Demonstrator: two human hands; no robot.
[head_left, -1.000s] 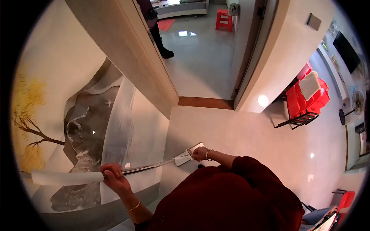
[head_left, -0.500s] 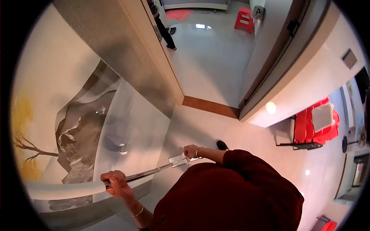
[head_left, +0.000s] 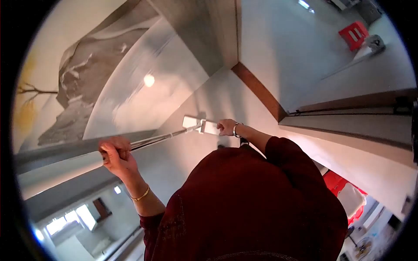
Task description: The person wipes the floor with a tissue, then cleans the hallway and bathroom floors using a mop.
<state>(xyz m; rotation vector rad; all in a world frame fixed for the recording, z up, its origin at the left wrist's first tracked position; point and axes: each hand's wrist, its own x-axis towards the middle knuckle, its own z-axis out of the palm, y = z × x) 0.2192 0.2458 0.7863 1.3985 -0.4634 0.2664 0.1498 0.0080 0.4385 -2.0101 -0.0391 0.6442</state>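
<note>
1. Filling the lower middle, a dark red top [head_left: 257, 204] is covering the person's body and upper arms
2. The left hand [head_left: 115, 154], wearing a gold bangle [head_left: 140, 194], is wrapping its fingers round the pole [head_left: 157, 139], gripping it where a white tube [head_left: 61, 174] is running off to the lower left
3. The right hand [head_left: 225, 127], wearing a silver bangle [head_left: 235, 130], is closing bent fingers on the right end of the white mop head [head_left: 210, 127]
4. The pole is slanting from the left hand up to the mop head, which is showing above the pale floor [head_left: 257, 121], just ahead of the top; whether it is touching the floor, I cannot tell
5. Beyond, a grey mural [head_left: 93, 65] is covering the left wall, and a brown door strip [head_left: 260, 90] is crossing the floor
6. Farther off, a cloth [head_left: 350, 200] is lying over red chairs [head_left: 334, 182] at lower right, while a red stool [head_left: 347, 35] is standing past the strip
</note>
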